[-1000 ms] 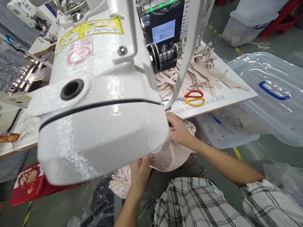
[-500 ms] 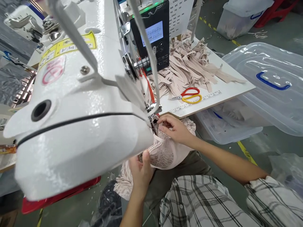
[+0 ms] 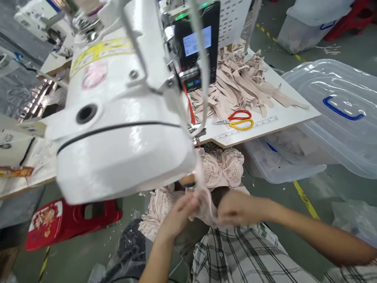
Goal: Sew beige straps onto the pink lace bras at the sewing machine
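A pale pink lace bra (image 3: 204,202) is stretched between my hands in front of the sewing machine's (image 3: 126,157) head, blurred by motion. My left hand (image 3: 182,210) is closed on its left side. My right hand (image 3: 243,208) makes a fist on its other side, low over my lap. Just beyond, more pink lace cups (image 3: 222,167) lie below the needle area. I cannot tell whether they join the piece I hold. The presser foot (image 3: 196,139) is partly hidden behind the machine head.
Scissors (image 3: 241,120) with red and yellow handles lie by a ruler (image 3: 246,127) on the white table, before a heap of beige strips (image 3: 235,86). Pink lace pieces (image 3: 154,212) hang at left. A red stool (image 3: 73,222) and clear lidded bins (image 3: 332,114) stand around.
Both hands have drawn the bra away from the needle area toward my body. My right hand has come down from beside the presser foot and closed into a fist. The view has shifted.
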Demonstrator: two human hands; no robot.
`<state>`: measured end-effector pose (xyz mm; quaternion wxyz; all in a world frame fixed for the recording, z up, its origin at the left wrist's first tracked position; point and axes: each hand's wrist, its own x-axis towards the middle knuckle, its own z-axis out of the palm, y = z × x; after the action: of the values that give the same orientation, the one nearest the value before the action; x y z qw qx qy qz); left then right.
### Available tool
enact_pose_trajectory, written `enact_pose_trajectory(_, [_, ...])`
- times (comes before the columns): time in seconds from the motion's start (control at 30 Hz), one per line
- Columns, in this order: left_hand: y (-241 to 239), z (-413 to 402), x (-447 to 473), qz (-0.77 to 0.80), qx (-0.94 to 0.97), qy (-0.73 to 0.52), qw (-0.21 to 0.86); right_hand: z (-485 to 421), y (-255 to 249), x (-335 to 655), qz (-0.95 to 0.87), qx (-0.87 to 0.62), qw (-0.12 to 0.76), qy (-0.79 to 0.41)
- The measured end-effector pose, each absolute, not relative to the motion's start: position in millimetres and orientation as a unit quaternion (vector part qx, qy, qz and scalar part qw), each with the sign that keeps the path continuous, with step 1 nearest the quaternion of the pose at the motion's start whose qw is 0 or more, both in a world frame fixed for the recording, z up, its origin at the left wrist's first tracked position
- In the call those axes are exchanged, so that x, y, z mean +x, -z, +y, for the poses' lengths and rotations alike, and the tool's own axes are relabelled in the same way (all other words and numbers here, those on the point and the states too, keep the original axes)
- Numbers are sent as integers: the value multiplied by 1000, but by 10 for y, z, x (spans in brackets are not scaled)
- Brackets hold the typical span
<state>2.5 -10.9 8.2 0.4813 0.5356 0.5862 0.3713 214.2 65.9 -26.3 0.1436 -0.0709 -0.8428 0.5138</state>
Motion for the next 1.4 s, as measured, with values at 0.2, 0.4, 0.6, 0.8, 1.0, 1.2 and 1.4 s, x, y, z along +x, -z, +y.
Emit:
enact_pose_trajectory(0.2, [-105,-354,93,309,419,-248,817,156,293,2213,-790,-71,12,-609])
enact_pose_trajectory(0.4, [52,-477,-247,402,269,-457,747,282,324,2219,-825,-171,17,-539])
enact_pose_trajectory(0.6, [-241,-414,-1323,463,-33,-766,445,560,287,2303,-844,-301,-4,-445])
enact_pose_trajectory(0.8, [-247,-656,-2209,560,-39,-785,263,743,259,2437,-818,-349,-6,-456])
enact_pose_trajectory(1.0, [-154,-790,-2398,629,5,-744,225,605,531,2371,-623,-541,305,-475])
enact_pose_trajectory(1.2, [23,-523,-1189,631,149,-603,465,431,518,1980,-671,-488,247,-501])
enact_pose_trajectory(1.4, [76,-416,-93,588,337,-437,591,434,260,1709,-720,-360,127,-579])
